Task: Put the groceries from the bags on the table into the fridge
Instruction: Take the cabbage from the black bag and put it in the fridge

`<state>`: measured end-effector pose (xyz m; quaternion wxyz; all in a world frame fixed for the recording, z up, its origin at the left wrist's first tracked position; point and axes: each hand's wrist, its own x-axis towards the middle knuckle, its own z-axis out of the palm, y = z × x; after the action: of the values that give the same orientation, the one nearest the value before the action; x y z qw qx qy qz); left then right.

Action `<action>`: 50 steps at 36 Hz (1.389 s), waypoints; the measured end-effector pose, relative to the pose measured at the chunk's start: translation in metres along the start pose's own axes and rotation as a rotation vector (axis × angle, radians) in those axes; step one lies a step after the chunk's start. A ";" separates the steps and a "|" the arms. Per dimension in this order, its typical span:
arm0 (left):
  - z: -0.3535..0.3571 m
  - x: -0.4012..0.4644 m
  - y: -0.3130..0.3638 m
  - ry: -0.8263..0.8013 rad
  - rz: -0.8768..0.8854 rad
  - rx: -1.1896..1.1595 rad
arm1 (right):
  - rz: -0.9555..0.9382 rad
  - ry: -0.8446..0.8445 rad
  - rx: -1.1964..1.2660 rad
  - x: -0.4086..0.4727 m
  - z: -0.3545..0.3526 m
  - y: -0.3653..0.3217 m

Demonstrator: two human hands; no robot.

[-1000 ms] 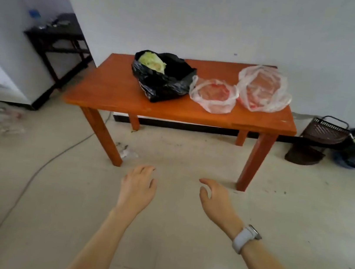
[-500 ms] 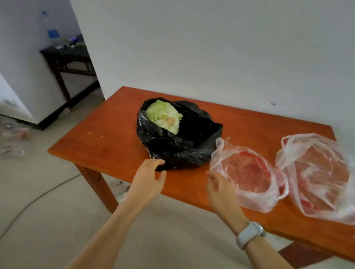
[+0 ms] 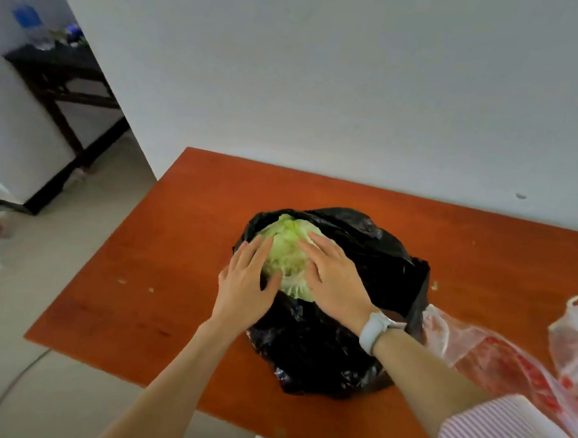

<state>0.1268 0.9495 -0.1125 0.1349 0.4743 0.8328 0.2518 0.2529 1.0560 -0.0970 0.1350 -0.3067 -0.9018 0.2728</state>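
I am reaching with both hands into the black bag [image 3: 333, 340] standing on the orange table [image 3: 168, 276], and the black bag is my landmark for everything here. The cabbage [image 3: 284, 251] is sitting in the bag's open mouth, toward the far-left part of the opening, its pale leaves showing. My left hand [image 3: 246, 287] is lying against the cabbage's left flank, at the bag's left rim, fingers straight and spread. My right hand [image 3: 336, 279] is resting flat over its right side, fingers extended, curled round nothing yet. So the cabbage is lying directly between my palms, both equally near. I am judging that lifting it calls for cupping lower on each side. Right of the black bag, clear bags [image 3: 504, 364] are holding something red.
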 end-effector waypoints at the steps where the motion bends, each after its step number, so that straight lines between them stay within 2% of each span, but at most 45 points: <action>1: 0.002 0.007 -0.009 -0.024 -0.011 0.007 | -0.011 -0.036 -0.053 0.015 0.006 -0.002; 4: 0.007 0.023 -0.035 -0.090 -0.057 -0.017 | -0.024 -0.173 -0.204 0.045 0.023 0.000; 6: 0.009 0.029 -0.047 -0.144 -0.027 0.016 | -0.042 -0.178 -0.266 0.050 0.029 0.008; 9: 0.008 0.037 -0.058 -0.244 0.026 0.027 | -0.050 -0.104 -0.212 0.043 0.030 0.017; 12: 0.006 0.048 -0.059 -0.318 -0.002 -0.027 | -0.020 -0.001 -0.119 0.027 0.028 0.028; 18: 0.008 0.062 -0.044 -0.462 -0.011 0.069 | 0.179 0.206 0.135 -0.019 0.013 0.042; 22: 0.010 0.067 -0.021 -0.536 0.003 0.171 | 0.327 0.231 0.098 -0.034 0.005 0.041; 27: 0.013 0.066 -0.033 -0.579 0.009 0.165 | 0.427 0.033 -0.018 -0.043 0.019 0.030; 32: 0.009 0.065 -0.045 -0.525 -0.016 0.075 | 0.443 0.033 0.042 -0.039 0.026 0.028; 35: 0.004 0.069 -0.044 -0.429 -0.084 -0.137 | 0.426 0.038 0.026 -0.045 0.019 0.042; 37: 0.003 0.072 -0.038 -0.385 -0.077 -0.226 | 0.449 0.029 0.120 -0.050 0.012 0.054; 39: 0.006 0.075 -0.033 -0.425 -0.041 -0.233 | 0.460 0.037 0.290 -0.055 0.006 0.064; 42: 0.016 0.070 -0.032 -0.588 -0.004 -0.237 | 0.465 0.072 0.428 -0.059 -0.003 0.075; 44: 0.029 0.061 -0.037 -0.671 0.005 -0.174 | 0.521 0.117 0.478 -0.060 -0.009 0.080; 46: 0.044 0.050 -0.046 -0.720 0.015 0.009 | 0.576 0.142 0.472 -0.059 -0.011 0.084; 50: 0.056 0.036 -0.049 -0.717 -0.026 0.222 | 0.709 0.109 0.429 -0.056 -0.017 0.090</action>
<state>0.0984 0.9759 -0.1856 0.3688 0.5336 0.7607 -0.0237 0.3464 1.0872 -0.1391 0.1412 -0.5771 -0.6547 0.4673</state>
